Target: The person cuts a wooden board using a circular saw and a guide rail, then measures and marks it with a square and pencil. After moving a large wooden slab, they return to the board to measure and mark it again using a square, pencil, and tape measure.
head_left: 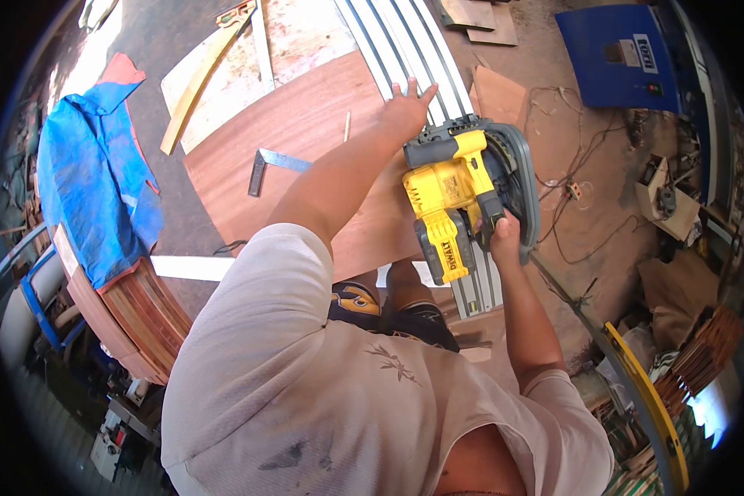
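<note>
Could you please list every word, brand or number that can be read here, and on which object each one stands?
"DEWALT": on the battery of the yellow saw.
White label on the blue panel: lettering visible, but not surely readable.
Small print on the saw's body, and small label on the guide rail: too small to read.

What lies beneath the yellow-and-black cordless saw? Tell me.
A long silvery metal guide rail runs under the saw, showing past both ends. The stretch directly beneath is covered; whether the flat reddish-brown wooden board reaches there cannot be seen.
</note>
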### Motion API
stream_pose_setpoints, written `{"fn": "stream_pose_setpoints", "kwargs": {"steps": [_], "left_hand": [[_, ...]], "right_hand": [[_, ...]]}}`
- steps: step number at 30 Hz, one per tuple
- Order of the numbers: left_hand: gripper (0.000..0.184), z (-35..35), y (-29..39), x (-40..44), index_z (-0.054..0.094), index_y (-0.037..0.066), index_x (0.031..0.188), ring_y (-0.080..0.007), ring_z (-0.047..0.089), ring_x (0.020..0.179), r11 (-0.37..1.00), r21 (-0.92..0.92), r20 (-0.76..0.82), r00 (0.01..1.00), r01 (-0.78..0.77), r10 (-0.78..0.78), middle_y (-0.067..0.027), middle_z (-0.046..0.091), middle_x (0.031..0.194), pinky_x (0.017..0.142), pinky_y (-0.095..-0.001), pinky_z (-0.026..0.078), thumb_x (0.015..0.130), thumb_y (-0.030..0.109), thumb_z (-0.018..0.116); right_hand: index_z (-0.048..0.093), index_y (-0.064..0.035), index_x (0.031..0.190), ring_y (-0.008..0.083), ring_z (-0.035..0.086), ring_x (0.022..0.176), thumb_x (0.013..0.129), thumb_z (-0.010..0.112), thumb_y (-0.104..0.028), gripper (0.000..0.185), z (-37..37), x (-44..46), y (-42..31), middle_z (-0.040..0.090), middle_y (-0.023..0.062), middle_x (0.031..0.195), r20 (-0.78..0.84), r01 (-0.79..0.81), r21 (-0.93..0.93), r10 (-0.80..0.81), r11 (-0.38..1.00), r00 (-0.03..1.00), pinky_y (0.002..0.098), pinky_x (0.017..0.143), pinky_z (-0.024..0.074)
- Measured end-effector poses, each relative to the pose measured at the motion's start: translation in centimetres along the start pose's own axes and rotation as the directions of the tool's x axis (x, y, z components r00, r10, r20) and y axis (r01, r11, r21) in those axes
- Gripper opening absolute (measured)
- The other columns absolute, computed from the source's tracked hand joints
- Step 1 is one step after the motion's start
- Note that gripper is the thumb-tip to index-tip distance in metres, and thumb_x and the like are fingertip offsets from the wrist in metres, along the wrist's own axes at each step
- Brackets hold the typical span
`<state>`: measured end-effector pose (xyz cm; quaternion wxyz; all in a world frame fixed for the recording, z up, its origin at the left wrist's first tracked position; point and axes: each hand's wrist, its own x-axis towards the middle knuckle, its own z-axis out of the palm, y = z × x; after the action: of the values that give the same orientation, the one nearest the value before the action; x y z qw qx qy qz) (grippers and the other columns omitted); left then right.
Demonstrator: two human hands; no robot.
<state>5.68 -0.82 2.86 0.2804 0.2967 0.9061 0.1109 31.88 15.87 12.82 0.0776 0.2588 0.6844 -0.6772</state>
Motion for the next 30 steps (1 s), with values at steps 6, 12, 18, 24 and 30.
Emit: {"fn": "stream_pose_setpoints", "kwargs": {"steps": [6, 12, 18, 24, 30], "left_hand": [[0.093, -1.2, 0.6, -0.4, 0.011, 0.024, 0.156, -0.0478, 0.047, 0.126, 0.997, 0.067, 0.006, 0.999, -0.037, 0.037, -0.0271, 0.03, 0.152, 0.098, -0.0437, 0.05, 0.08, -0.006, 0.056], [0.095, -3.9, 0.1, 0.4, 0.012, 0.022, 0.156, -0.032, 0.069, 0.089, 0.996, 0.041, 0.222, 0.972, -0.085, 0.074, -0.0229, 0.067, 0.109, 0.074, -0.0406, 0.054, 0.077, -0.008, 0.056], [0.094, -3.5, 0.7, 0.3, 0.014, 0.022, 0.156, -0.0335, 0.067, 0.086, 0.991, 0.06, 0.207, 0.973, -0.121, 0.106, -0.0206, 0.069, 0.095, 0.073, -0.0423, 0.053, 0.077, -0.008, 0.054], [0.089, -3.9, 1.9, 0.6, 0.018, 0.022, 0.155, -0.0329, 0.066, 0.093, 0.989, 0.047, 0.185, 0.975, -0.137, 0.127, -0.0198, 0.069, 0.101, 0.078, -0.0424, 0.052, 0.079, -0.008, 0.053], [0.083, -3.8, 1.6, 0.2, 0.024, 0.024, 0.154, -0.0312, 0.067, 0.096, 0.989, -0.001, 0.183, 0.973, -0.146, 0.143, -0.0172, 0.069, 0.106, 0.082, -0.0405, 0.052, 0.081, -0.008, 0.049]], "right_hand": [[0.062, 0.0028, 0.093, 0.0136, 0.056, 0.071, 0.081, 0.054, -0.076, 0.08, -0.2, 0.3, 0.7, 0.059, 0.0056, 0.078, 0.0, 0.051, -0.007, -0.051, 0.999, 0.999, 0.0264, 0.064, 0.0446], [0.061, 0.0011, 0.087, 0.0141, 0.056, 0.069, 0.082, 0.051, -0.076, 0.078, 0.1, 0.2, 0.3, 0.059, 0.0055, 0.076, 0.0, 0.057, -0.024, -0.057, 0.998, 0.998, 0.027, 0.063, 0.0436], [0.06, -0.0004, 0.081, 0.0141, 0.056, 0.068, 0.085, 0.048, -0.074, 0.075, 0.3, 0.2, 0.1, 0.059, 0.0053, 0.073, -0.018, 0.079, -0.057, -0.08, 0.995, 0.997, 0.0272, 0.063, 0.0434], [0.061, 0.0005, 0.083, 0.0152, 0.058, 0.068, 0.086, 0.048, -0.072, 0.074, 0.1, 0.5, 0.5, 0.061, 0.0065, 0.074, -0.014, 0.097, -0.05, -0.098, 0.994, 0.995, 0.0281, 0.063, 0.0448], [0.062, 0.0014, 0.085, 0.0156, 0.059, 0.068, 0.086, 0.048, -0.072, 0.075, 0.1, 0.4, 1.0, 0.061, 0.0071, 0.074, -0.037, 0.069, -0.023, -0.07, 0.997, 0.997, 0.0289, 0.065, 0.0473]]}}
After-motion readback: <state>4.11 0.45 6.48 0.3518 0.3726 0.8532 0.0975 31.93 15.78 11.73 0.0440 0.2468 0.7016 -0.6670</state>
